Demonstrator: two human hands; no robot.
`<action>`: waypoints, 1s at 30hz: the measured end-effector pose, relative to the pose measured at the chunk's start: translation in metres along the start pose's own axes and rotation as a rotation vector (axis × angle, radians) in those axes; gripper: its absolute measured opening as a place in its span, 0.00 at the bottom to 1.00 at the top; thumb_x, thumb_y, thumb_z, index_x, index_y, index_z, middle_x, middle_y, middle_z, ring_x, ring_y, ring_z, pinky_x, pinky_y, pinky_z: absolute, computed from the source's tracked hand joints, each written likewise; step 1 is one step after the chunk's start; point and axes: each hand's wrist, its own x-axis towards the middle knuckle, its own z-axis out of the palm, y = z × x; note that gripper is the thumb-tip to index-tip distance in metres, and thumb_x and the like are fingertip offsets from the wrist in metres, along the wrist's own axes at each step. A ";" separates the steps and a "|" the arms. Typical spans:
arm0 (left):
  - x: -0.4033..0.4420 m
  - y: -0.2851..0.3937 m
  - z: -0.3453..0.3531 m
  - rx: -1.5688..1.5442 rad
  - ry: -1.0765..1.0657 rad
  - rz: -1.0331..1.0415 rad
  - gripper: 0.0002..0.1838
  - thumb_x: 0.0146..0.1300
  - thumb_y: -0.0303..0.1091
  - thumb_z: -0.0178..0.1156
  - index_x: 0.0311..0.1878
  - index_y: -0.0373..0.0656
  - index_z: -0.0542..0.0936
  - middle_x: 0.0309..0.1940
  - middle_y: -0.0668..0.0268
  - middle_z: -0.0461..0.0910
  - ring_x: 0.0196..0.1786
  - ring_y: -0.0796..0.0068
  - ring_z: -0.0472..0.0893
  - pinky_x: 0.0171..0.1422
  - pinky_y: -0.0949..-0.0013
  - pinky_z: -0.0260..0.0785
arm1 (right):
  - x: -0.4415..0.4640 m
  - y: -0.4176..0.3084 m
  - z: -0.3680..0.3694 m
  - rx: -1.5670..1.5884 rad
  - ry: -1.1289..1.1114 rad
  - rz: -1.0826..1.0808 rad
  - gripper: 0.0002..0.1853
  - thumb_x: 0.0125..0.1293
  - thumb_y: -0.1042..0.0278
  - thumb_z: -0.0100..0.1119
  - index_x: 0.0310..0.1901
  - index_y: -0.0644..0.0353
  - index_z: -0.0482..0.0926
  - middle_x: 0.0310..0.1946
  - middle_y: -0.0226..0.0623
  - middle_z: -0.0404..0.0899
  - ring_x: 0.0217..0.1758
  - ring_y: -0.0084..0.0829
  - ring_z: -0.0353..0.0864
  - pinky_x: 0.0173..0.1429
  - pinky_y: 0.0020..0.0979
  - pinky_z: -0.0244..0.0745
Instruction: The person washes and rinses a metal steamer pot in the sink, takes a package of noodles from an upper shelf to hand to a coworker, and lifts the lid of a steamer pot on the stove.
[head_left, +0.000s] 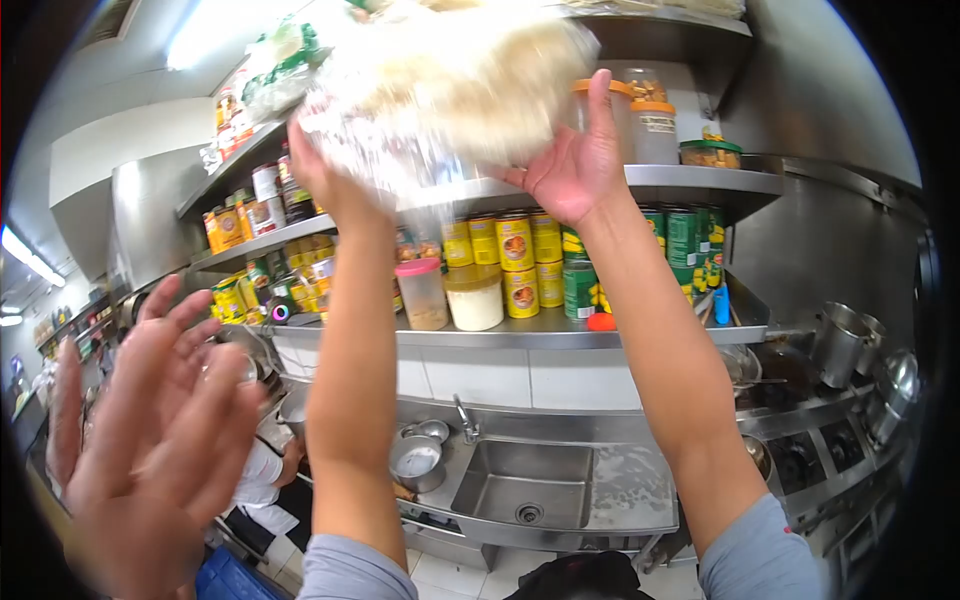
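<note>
Raised overhead, a large clear plastic bag (450, 85) of pale, cream-coloured contents is smeared by motion, so what fills it cannot be made out. My left hand (330, 180) supports its lower left side, with the fingers partly hidden by the plastic. At the lower right, my right hand (580, 165) bears the bag with its thumb spread upward and fingers reaching beneath. The bag is in front of the upper steel shelf (700, 180), close to orange-lidded jars (655, 130).
Another person's blurred hands (150, 440) are raised at lower left. Yellow cans (517, 245), green cans (681, 240) and a pink-lidded tub (421, 293) line the lower shelf. Below are a steel sink (525, 480) and a metal pot (417, 463); a stove (820, 455) stands right.
</note>
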 end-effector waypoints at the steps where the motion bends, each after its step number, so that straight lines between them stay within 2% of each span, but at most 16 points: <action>1: -0.020 0.008 -0.021 0.048 -0.032 -0.067 0.17 0.73 0.31 0.50 0.61 0.35 0.74 0.52 0.59 0.80 0.54 0.70 0.80 0.63 0.69 0.72 | 0.011 0.008 -0.012 0.024 -0.149 -0.085 0.53 0.61 0.21 0.55 0.75 0.58 0.60 0.69 0.49 0.70 0.71 0.49 0.71 0.74 0.57 0.66; 5: -0.111 0.103 -0.059 0.669 -0.142 -0.059 0.21 0.67 0.37 0.56 0.59 0.34 0.73 0.52 0.59 0.77 0.56 0.71 0.75 0.65 0.69 0.66 | -0.039 0.049 -0.041 0.144 -0.107 -0.034 0.36 0.71 0.47 0.55 0.74 0.59 0.63 0.69 0.45 0.72 0.71 0.45 0.72 0.74 0.48 0.68; 8: -0.160 0.239 -0.020 1.419 -0.875 0.144 0.33 0.60 0.44 0.61 0.63 0.34 0.66 0.57 0.57 0.71 0.61 0.68 0.71 0.69 0.68 0.62 | -0.066 0.066 -0.045 0.226 -0.162 -0.060 0.36 0.69 0.53 0.57 0.74 0.62 0.61 0.69 0.48 0.71 0.69 0.45 0.74 0.73 0.47 0.71; 10: -0.177 0.279 0.001 1.878 -1.446 0.511 0.42 0.55 0.49 0.65 0.66 0.33 0.62 0.61 0.56 0.67 0.64 0.67 0.67 0.71 0.67 0.59 | -0.072 0.063 -0.042 0.244 -0.155 -0.064 0.36 0.68 0.56 0.59 0.74 0.62 0.61 0.68 0.49 0.72 0.68 0.45 0.75 0.72 0.47 0.71; 12: -0.184 0.286 0.016 2.349 -1.741 1.533 0.50 0.51 0.54 0.68 0.69 0.33 0.57 0.64 0.55 0.62 0.67 0.65 0.64 0.74 0.66 0.57 | -0.074 0.054 -0.037 0.181 -0.220 -0.038 0.35 0.66 0.62 0.61 0.73 0.63 0.63 0.64 0.48 0.75 0.66 0.44 0.77 0.71 0.46 0.73; 15: -0.184 0.282 0.034 2.348 -1.967 1.924 0.63 0.44 0.61 0.73 0.74 0.32 0.51 0.69 0.54 0.56 0.72 0.62 0.59 0.78 0.65 0.53 | -0.074 0.037 -0.017 -0.002 -0.258 -0.107 0.34 0.63 0.64 0.64 0.69 0.65 0.67 0.60 0.46 0.78 0.63 0.43 0.79 0.68 0.44 0.75; 18: -0.184 0.283 0.053 2.226 -2.081 2.109 0.76 0.37 0.68 0.78 0.78 0.31 0.44 0.75 0.52 0.50 0.77 0.59 0.54 0.82 0.64 0.48 | -0.023 0.049 0.047 -0.735 -0.492 -0.333 0.27 0.64 0.63 0.60 0.63 0.69 0.74 0.55 0.46 0.83 0.54 0.38 0.86 0.61 0.39 0.82; 19: -0.180 0.284 0.058 2.200 -2.109 2.137 0.81 0.35 0.70 0.80 0.79 0.31 0.42 0.76 0.51 0.48 0.79 0.58 0.52 0.83 0.63 0.47 | -0.008 0.047 0.100 -0.852 -0.609 -0.616 0.23 0.63 0.62 0.62 0.57 0.66 0.80 0.44 0.45 0.88 0.45 0.33 0.90 0.52 0.37 0.86; 21: -0.166 0.287 0.055 2.303 -1.948 1.931 0.66 0.42 0.65 0.76 0.75 0.36 0.51 0.75 0.55 0.54 0.77 0.55 0.57 0.82 0.58 0.48 | -0.023 0.037 0.203 -1.112 -0.685 -0.601 0.20 0.55 0.58 0.65 0.47 0.60 0.86 0.29 0.43 0.87 0.34 0.31 0.90 0.43 0.34 0.86; 22: -0.159 0.292 0.056 2.370 -1.727 1.439 0.59 0.46 0.62 0.74 0.72 0.39 0.56 0.74 0.57 0.57 0.76 0.54 0.59 0.82 0.55 0.48 | -0.035 0.050 0.249 -1.022 -0.653 -0.793 0.29 0.50 0.59 0.67 0.56 0.58 0.80 0.39 0.44 0.86 0.42 0.38 0.88 0.50 0.39 0.84; 23: -0.162 0.299 0.043 2.032 -1.197 0.519 0.51 0.49 0.59 0.73 0.70 0.42 0.60 0.74 0.59 0.60 0.75 0.53 0.61 0.81 0.52 0.49 | -0.054 0.068 0.275 -0.918 -0.630 -0.956 0.40 0.46 0.60 0.69 0.66 0.56 0.73 0.48 0.45 0.85 0.51 0.45 0.86 0.57 0.44 0.82; 24: -0.161 0.308 0.031 1.896 -0.806 0.295 0.44 0.53 0.57 0.71 0.68 0.45 0.65 0.73 0.61 0.63 0.74 0.51 0.63 0.81 0.50 0.49 | -0.082 0.062 0.285 -1.079 -0.703 -0.986 0.47 0.46 0.61 0.69 0.72 0.54 0.64 0.57 0.52 0.80 0.60 0.51 0.81 0.62 0.48 0.78; 26: -0.143 0.351 0.026 2.127 -0.328 0.597 0.30 0.60 0.51 0.67 0.63 0.50 0.74 0.71 0.65 0.69 0.72 0.49 0.67 0.80 0.44 0.50 | -0.107 0.078 0.282 -1.091 -0.856 -0.827 0.48 0.48 0.59 0.70 0.74 0.56 0.62 0.62 0.52 0.77 0.61 0.52 0.80 0.65 0.48 0.75; 27: -0.127 0.373 0.033 2.284 -0.320 0.823 0.24 0.64 0.48 0.66 0.61 0.53 0.79 0.71 0.67 0.72 0.71 0.47 0.69 0.79 0.41 0.50 | -0.113 0.086 0.274 -1.115 -0.906 -0.762 0.51 0.49 0.56 0.71 0.76 0.58 0.60 0.67 0.51 0.73 0.63 0.50 0.78 0.70 0.47 0.71; 29: -0.095 0.414 0.074 2.434 -0.685 1.344 0.21 0.68 0.46 0.62 0.61 0.49 0.80 0.70 0.68 0.73 0.72 0.59 0.70 0.81 0.48 0.51 | -0.123 0.096 0.261 -1.062 -0.903 -0.661 0.51 0.50 0.52 0.71 0.76 0.59 0.59 0.68 0.52 0.72 0.64 0.51 0.78 0.70 0.47 0.71; 30: -0.090 0.421 0.101 2.526 -0.872 1.285 0.20 0.71 0.43 0.59 0.62 0.48 0.80 0.72 0.67 0.72 0.74 0.64 0.69 0.82 0.51 0.52 | -0.127 0.102 0.255 -1.031 -0.886 -0.567 0.52 0.51 0.47 0.71 0.76 0.59 0.58 0.69 0.52 0.70 0.64 0.52 0.77 0.70 0.48 0.71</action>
